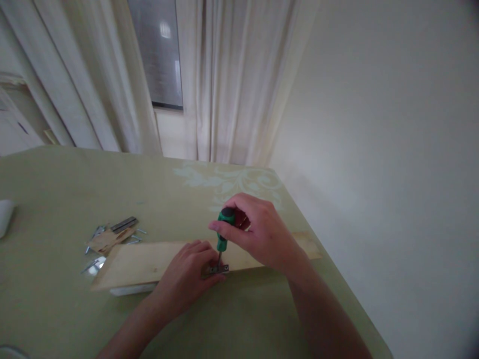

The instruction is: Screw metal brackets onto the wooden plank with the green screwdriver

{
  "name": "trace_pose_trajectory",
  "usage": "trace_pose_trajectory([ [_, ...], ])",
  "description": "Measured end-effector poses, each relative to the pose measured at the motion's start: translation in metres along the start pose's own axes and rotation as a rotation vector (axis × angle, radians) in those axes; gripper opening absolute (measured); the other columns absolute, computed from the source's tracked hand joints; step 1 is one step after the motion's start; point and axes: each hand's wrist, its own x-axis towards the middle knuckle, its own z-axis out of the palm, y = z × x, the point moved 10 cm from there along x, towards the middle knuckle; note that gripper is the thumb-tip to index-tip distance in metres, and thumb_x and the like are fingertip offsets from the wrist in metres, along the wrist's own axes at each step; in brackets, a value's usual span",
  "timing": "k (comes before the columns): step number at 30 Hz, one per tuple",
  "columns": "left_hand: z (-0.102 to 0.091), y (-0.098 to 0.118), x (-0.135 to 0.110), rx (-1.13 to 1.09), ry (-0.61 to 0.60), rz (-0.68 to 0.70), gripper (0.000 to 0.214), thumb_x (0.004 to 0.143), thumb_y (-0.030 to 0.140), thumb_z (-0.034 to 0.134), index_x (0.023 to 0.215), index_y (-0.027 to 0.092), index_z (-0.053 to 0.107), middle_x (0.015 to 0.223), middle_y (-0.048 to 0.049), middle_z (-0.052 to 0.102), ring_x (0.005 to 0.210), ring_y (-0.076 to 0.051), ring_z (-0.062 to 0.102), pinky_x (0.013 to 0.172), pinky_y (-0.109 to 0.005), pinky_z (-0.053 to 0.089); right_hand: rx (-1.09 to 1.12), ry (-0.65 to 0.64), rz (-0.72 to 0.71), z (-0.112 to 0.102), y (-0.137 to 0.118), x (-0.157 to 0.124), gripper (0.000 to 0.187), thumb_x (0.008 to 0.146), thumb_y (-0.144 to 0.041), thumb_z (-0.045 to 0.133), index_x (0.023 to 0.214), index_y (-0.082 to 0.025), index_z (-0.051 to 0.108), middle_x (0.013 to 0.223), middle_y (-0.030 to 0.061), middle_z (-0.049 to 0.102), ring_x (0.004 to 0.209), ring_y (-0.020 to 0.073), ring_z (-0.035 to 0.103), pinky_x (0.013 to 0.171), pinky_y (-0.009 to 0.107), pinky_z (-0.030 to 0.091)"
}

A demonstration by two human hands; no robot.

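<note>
My right hand (pixel 258 232) is closed around the green and black handle of a screwdriver (pixel 222 242), which stands nearly upright. Its tip meets a small metal bracket (pixel 224 269) at the near edge of a wooden board (pixel 142 259). With fingers curled at that edge, my left hand (pixel 190 271) holds the bracket against the wood and hides its left part. Whether a screw sits under the tip is too small to tell. The board lies raised on a white object (pixel 132 289), mostly hidden beneath it.
Left of the board, several loose screws (pixel 136 238), a dark metal strip (pixel 124 224) and a torn brown piece (pixel 108 240) lie on the green table (pixel 67 199). A white object (pixel 5 215) sits at the far left. A wall (pixel 392 174) borders the table's right edge; curtains (pixel 239 89) hang behind.
</note>
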Motion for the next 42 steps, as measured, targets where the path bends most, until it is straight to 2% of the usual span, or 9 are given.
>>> trace_pose_trajectory([
  [13,0.001,-0.001,-0.001,0.012,-0.015,0.009,0.011,0.084,0.027,0.081,0.088,0.022,0.072,0.092,-0.0013,0.069,0.094,-0.022,0.061,0.085,-0.035,0.041,-0.026,-0.034,0.043,-0.001,0.002,-0.004,0.029,0.094,-0.048,0.075,0.090,-0.020,0.066,0.084,0.0002,0.067,0.073,0.0134,0.061,0.066,0.025,0.047],
  [20,-0.002,0.002,-0.003,0.006,0.019,0.045,0.012,0.084,0.025,0.082,0.089,0.022,0.071,0.090,-0.0003,0.067,0.090,-0.021,0.060,0.081,-0.033,0.039,-0.113,-0.144,0.020,-0.001,-0.012,-0.013,0.017,0.100,-0.038,0.066,0.106,-0.022,0.068,0.099,0.0019,0.067,0.086,0.0151,0.063,0.074,0.026,0.051],
  [27,0.001,0.000,0.000,0.017,0.072,0.076,0.013,0.083,0.027,0.083,0.087,0.022,0.072,0.090,-0.0016,0.069,0.089,-0.022,0.062,0.080,-0.033,0.042,-0.215,-0.180,-0.033,0.001,-0.025,-0.021,0.024,0.102,-0.036,0.061,0.122,-0.025,0.067,0.108,0.0020,0.067,0.091,0.0161,0.065,0.082,0.030,0.052],
  [30,-0.009,0.006,-0.005,-0.003,0.105,0.083,0.021,0.080,0.033,0.086,0.093,0.023,0.073,0.098,-0.0034,0.071,0.095,-0.024,0.064,0.085,-0.035,0.048,-0.201,-0.192,-0.046,0.004,-0.026,-0.022,0.026,0.103,-0.037,0.060,0.125,-0.025,0.068,0.108,0.0027,0.066,0.090,0.0158,0.065,0.079,0.029,0.052],
  [32,-0.026,0.007,-0.017,-0.032,0.165,0.064,0.033,0.081,0.042,0.086,0.106,0.025,0.073,0.106,-0.0039,0.072,0.099,-0.025,0.065,0.088,-0.036,0.051,-0.193,-0.197,-0.051,0.005,-0.025,-0.023,0.029,0.104,-0.038,0.059,0.128,-0.025,0.068,0.109,0.0030,0.066,0.090,0.0157,0.065,0.079,0.028,0.053],
  [35,-0.066,-0.021,-0.051,-0.066,0.346,-0.063,0.033,0.093,0.053,0.070,0.116,0.030,0.071,0.102,-0.0024,0.071,0.089,-0.021,0.065,0.074,-0.029,0.053,-0.191,-0.193,-0.060,0.003,-0.026,-0.025,0.031,0.104,-0.039,0.059,0.130,-0.025,0.068,0.110,0.0032,0.066,0.091,0.0156,0.065,0.079,0.028,0.053],
  [37,-0.096,-0.060,-0.085,-0.017,0.528,-0.236,0.036,0.097,0.058,0.059,0.113,0.028,0.071,0.089,-0.0021,0.068,0.077,-0.021,0.064,0.062,-0.028,0.051,-0.191,-0.183,-0.061,0.002,-0.026,-0.025,0.031,0.104,-0.039,0.059,0.131,-0.025,0.069,0.109,0.0032,0.066,0.090,0.0154,0.065,0.080,0.029,0.054],
  [39,-0.118,-0.103,-0.119,0.139,0.641,-0.422,0.038,0.100,0.055,0.050,0.116,0.026,0.069,0.088,-0.0032,0.069,0.074,-0.022,0.065,0.066,-0.031,0.052,-0.201,-0.170,-0.063,0.001,-0.027,-0.024,0.032,0.104,-0.039,0.060,0.131,-0.026,0.070,0.109,0.0034,0.066,0.089,0.0155,0.065,0.081,0.030,0.054],
  [42,-0.130,-0.155,-0.153,0.482,0.588,-0.631,0.038,0.101,0.037,0.040,0.116,0.019,0.069,0.107,-0.0129,0.071,0.089,-0.031,0.069,0.077,-0.041,0.053,-0.203,-0.156,-0.071,0.002,-0.027,-0.021,0.034,0.103,-0.039,0.061,0.133,-0.025,0.070,0.112,0.0041,0.066,0.091,0.0160,0.066,0.084,0.032,0.054],
])
